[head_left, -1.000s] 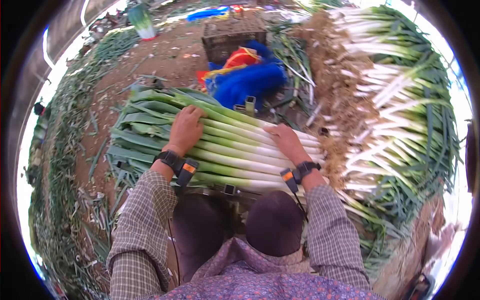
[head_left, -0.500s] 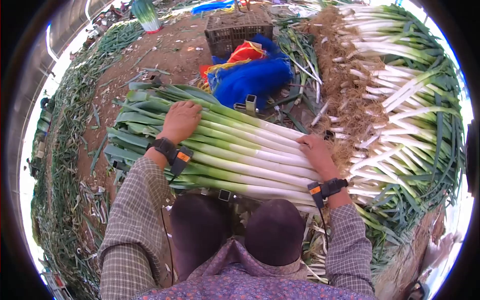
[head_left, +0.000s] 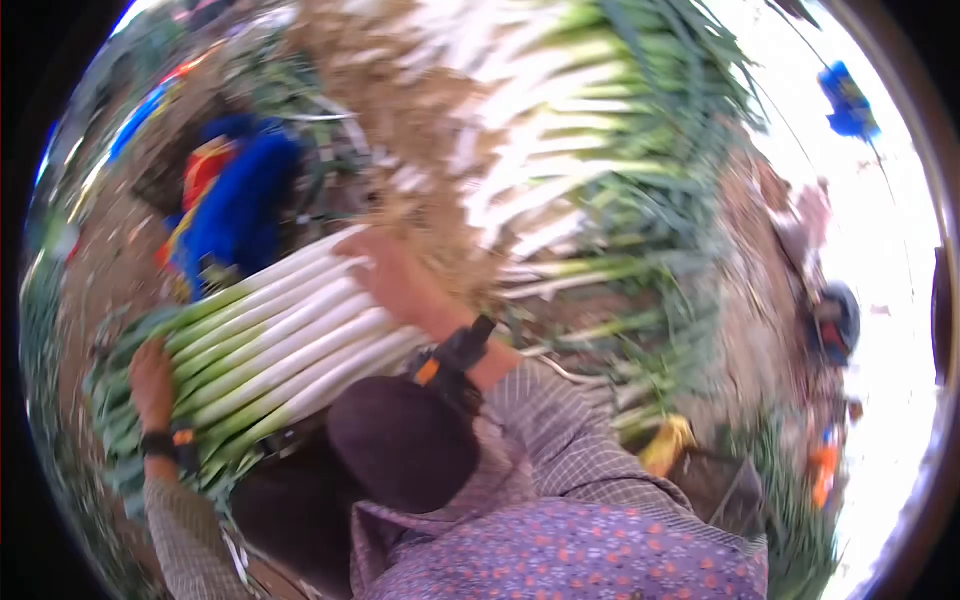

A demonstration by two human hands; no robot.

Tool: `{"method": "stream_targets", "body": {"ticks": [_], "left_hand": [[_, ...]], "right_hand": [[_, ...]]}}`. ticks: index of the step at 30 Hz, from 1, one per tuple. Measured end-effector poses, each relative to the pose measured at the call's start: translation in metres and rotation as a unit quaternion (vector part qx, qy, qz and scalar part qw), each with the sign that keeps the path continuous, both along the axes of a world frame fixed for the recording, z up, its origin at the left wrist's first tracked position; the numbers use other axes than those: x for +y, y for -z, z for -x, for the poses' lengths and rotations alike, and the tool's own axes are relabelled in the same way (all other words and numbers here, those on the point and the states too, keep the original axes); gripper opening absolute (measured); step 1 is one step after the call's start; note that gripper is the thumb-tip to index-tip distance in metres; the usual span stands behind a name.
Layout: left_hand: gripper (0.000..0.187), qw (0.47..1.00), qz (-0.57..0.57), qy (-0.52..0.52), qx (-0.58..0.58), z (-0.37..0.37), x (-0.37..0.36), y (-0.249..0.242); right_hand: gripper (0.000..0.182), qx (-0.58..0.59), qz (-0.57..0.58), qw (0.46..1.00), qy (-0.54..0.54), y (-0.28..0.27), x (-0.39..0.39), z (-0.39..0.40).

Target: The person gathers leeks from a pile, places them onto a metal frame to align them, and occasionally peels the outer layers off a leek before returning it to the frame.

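Observation:
Several leeks [head_left: 290, 340] lie side by side in a flat bundle in front of my knees, green leaves to the left and white stalks to the right. My left hand [head_left: 153, 385] rests on the green part near the leaves, its fingers blurred. At the white end, my right hand [head_left: 385, 270] lies across the stalks near the roots; its finger shape is smeared by motion. Both wrists wear black straps with small orange-marked devices.
A large pile of leeks [head_left: 560, 130] stretches across the upper right. Blue netting [head_left: 240, 205] with red cloth [head_left: 205, 170] lies beyond the bundle, near a crate [head_left: 165, 165]. A yellow object [head_left: 667, 446] sits at the lower right.
The view has swung to the right, so the bundle, netting and my hands appear further left and tilted. Both hands are still at the leeks.

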State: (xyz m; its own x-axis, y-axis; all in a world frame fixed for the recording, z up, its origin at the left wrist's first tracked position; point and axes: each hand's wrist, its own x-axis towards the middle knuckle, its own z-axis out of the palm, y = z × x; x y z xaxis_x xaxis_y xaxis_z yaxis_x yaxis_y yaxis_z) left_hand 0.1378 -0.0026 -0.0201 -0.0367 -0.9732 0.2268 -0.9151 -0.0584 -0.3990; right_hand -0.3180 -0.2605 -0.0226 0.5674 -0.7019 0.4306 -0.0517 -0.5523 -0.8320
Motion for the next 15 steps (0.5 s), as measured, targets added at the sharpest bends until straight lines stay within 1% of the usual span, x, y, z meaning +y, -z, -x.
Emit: {"method": "stream_targets", "body": {"ticks": [1,2,3,4,5,6,7,9,11,15], "left_hand": [[0.024,0.997,-0.065,-0.044,-0.022,-0.01,0.002,0.0],[0.029,0.993,-0.077,-0.084,-0.024,-0.02,0.001,0.006],[0.033,0.981,-0.077,-0.165,0.062,0.001,-0.006,-0.01],[0.035,0.978,-0.047,-0.179,0.095,0.003,-0.006,-0.012],[0.035,0.975,-0.06,-0.188,0.098,0.008,-0.009,-0.018],[0.036,0.972,-0.07,-0.199,0.102,0.014,-0.011,-0.023],[0.036,0.968,-0.08,-0.212,0.106,0.018,-0.011,-0.027],[0.037,0.966,-0.083,-0.212,0.125,0.016,-0.011,-0.026],[0.037,0.962,-0.083,-0.223,0.131,0.015,-0.012,-0.027],[0.039,0.963,-0.105,-0.219,0.117,0.005,-0.005,-0.024]], "right_hand": [[0.021,-0.014,-0.004,1.0,0.014,-0.014,0.02,0.023],[0.019,-0.044,-0.017,0.998,0.029,-0.012,0.032,0.051],[0.017,-0.078,-0.029,0.996,0.039,-0.01,0.045,0.079],[0.016,-0.073,-0.096,0.99,0.074,0.008,0.059,0.107],[0.014,-0.068,-0.166,0.978,0.104,0.038,0.071,0.136],[0.015,-0.086,-0.317,0.931,0.158,0.074,0.079,0.163],[0.017,-0.101,-0.459,0.858,0.206,0.113,0.084,0.191],[0.022,0.018,-0.487,0.811,0.323,0.19,0.081,0.238],[0.027,0.017,-0.495,0.802,0.334,0.236,0.061,0.258],[0.031,-0.018,-0.531,0.76,0.375,0.273,-0.004,0.255]]}}
